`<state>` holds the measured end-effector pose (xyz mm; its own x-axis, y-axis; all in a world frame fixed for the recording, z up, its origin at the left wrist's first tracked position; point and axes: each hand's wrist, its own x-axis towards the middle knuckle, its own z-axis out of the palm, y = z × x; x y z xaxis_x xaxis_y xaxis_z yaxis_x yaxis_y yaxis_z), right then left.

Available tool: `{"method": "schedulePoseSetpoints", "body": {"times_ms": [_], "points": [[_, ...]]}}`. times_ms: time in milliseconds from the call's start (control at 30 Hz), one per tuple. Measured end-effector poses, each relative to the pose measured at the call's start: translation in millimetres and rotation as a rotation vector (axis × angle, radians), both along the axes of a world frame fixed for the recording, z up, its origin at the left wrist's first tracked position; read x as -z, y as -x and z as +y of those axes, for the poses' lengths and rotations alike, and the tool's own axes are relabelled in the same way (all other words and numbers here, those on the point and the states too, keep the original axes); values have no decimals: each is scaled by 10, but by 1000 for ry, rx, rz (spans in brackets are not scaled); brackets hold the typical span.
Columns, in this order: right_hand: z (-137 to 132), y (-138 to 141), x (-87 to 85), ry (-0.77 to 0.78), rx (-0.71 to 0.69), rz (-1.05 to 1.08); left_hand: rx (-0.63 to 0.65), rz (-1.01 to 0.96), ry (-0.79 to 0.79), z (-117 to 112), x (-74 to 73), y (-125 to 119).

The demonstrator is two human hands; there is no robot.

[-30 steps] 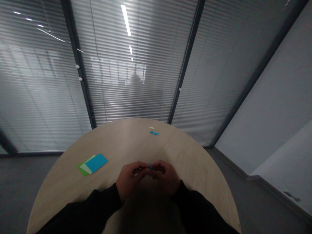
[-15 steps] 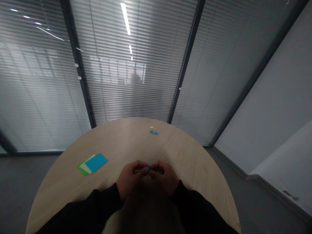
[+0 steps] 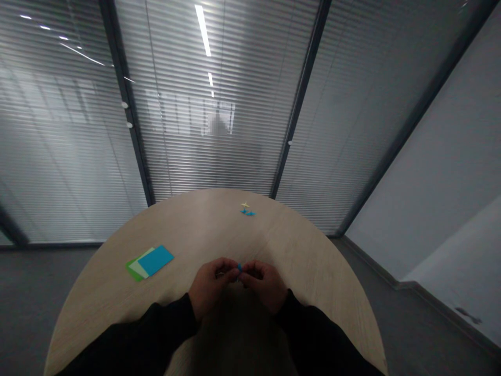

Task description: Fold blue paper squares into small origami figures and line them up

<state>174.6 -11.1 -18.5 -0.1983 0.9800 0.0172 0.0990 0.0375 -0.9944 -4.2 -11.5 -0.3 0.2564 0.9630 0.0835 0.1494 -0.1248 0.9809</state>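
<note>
Between my fingertips is a small piece of blue folded paper point(image 3: 239, 267), mostly covered by the fingers. My left hand point(image 3: 213, 284) pinches it from the left, thumb and forefinger together. From the right, my right hand point(image 3: 264, 282) pinches the same paper. Both hands are held low over the near middle of the table. Farther back lie two small blue folded-paper figures point(image 3: 250, 213) and a yellow folded-paper figure point(image 3: 245, 204), close together.
Overlapping blue, pale green and green paper sheets point(image 3: 155, 260) lie at the left of the round wooden table point(image 3: 195, 224). Beyond its far edge stands a glass partition with blinds point(image 3: 219, 162). A pale wall point(image 3: 442, 172) rises on the right.
Both hands stay almost in place, still pinching the blue paper, with slight finger movement. The whole view has shifted very slightly.
</note>
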Motion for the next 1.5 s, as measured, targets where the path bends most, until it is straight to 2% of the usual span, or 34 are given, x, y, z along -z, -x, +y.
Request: {"method": "schedulePoseSetpoints", "body": {"times_ms": [233,400,600,700,900,1100,1300,1500], "points": [[-36,35,-98,-21,8,13,48,71,-81,-7,-17,-2],[-41,50,-94,-20,-19,12,7,131,-103,10,46,18],[-67,61,-91,-188,-5,-129,7,174,-175,23,64,18],[-66,53,-93,-198,-10,-132,31,143,-184,20,59,22],[-41,21,-139,-137,-55,-23,63,62,-98,20,69,17],[-12,23,-88,-40,-80,100,135,-193,-7,19,70,11],[-46,34,-52,-243,34,54,116,-254,15,13,78,-8],[-49,13,-82,-401,19,-79,73,-258,24,19,82,-19]]}}
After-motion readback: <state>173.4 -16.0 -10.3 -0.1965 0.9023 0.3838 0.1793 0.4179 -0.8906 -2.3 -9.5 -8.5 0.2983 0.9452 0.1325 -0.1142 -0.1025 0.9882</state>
